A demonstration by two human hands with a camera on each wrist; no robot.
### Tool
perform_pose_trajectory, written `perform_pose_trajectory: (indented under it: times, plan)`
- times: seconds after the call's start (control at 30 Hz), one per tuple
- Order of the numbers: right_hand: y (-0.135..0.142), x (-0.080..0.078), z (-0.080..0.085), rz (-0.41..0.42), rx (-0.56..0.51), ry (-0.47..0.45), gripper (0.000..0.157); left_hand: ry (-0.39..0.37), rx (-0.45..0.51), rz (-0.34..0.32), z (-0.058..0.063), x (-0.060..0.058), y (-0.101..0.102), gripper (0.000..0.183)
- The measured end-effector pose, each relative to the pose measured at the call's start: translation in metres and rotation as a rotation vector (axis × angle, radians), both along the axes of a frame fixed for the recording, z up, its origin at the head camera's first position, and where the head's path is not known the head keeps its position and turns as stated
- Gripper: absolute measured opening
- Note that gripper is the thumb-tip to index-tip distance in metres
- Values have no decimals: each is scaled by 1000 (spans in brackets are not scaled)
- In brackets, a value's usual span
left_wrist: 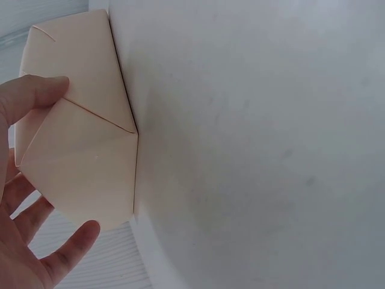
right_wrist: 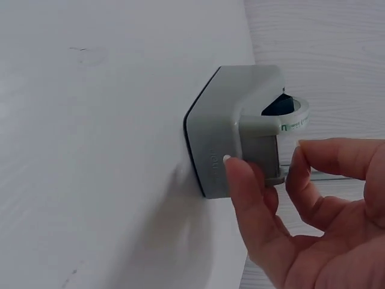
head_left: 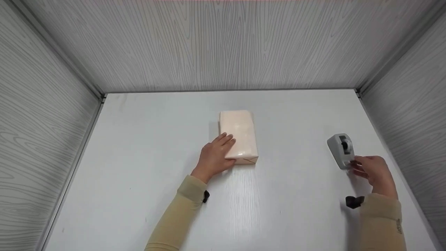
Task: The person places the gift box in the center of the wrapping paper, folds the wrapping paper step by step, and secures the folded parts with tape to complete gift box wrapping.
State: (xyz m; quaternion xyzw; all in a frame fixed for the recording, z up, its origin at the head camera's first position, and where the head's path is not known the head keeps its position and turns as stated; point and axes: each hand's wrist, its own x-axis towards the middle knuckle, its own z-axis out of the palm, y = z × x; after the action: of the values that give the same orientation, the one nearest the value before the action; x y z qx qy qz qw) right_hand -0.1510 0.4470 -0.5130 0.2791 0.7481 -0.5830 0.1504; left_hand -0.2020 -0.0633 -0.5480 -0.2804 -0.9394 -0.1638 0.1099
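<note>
On the white table (head_left: 150, 136), the left hand (head_left: 214, 156) rests outstretched fingers upon the central peach parcel (head_left: 241, 127), while the right hand (head_left: 375, 172) bends its fingers at the grey tape dispenser (head_left: 335, 148), any pinch unclear.

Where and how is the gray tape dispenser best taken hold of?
The gray tape dispenser is probably best gripped across its opposite side walls, coming from above: it stands upright, its body looks longer than wide, and the tape roll is exposed on top.
</note>
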Motion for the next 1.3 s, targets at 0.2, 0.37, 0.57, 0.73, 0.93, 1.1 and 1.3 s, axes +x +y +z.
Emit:
perform_pose_trajectory:
  times: [0.2,0.37,0.57,0.73,0.93,1.1,1.3]
  plan:
    - [9,21,-9,-72,-203,111,37,8,6,2,-1,0,0,64]
    - [15,35,-17,-37,-271,193,32,16,7,-2,-1,0,0,65]
    - [17,40,-23,-2,-234,220,28,21,12,-2,-1,1,0,63]
    - [15,39,-23,62,1,98,37,27,12,2,-3,0,1,62]
    - [13,38,-22,102,155,1,51,31,30,-9,-2,0,1,62]
    - [13,36,-20,119,229,-36,56,32,31,-10,-2,-1,1,62]
    - [10,29,-15,147,336,-65,47,22,34,-12,-2,-1,0,63]
